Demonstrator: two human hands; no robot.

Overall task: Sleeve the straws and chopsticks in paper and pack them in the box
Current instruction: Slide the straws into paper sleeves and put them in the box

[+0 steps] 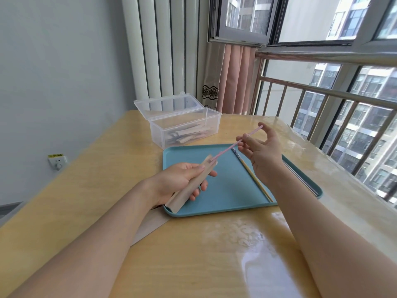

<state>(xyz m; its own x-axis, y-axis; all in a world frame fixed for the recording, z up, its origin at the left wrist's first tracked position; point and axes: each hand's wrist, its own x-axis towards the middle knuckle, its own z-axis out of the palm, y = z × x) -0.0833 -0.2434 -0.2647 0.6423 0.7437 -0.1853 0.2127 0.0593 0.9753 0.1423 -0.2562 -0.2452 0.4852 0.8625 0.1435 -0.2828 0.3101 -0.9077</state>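
My left hand (182,179) grips a brown paper sleeve (193,183) above the near left corner of the teal tray (225,196). A pink straw (227,149) has its lower tip in the sleeve's open top end. My right hand (260,149) pinches the straw's upper part between thumb and fingers, above the tray. A pair of chopsticks (251,171) lies on the tray under my right hand. The clear plastic box (182,125) stands open behind the tray, with several sleeved pieces inside.
More brown paper (150,224) lies on the wooden table under my left forearm. A metal railing (322,93) and windows run along the right side. A white radiator (161,46) stands behind the box. A wall socket (57,161) is at the left.
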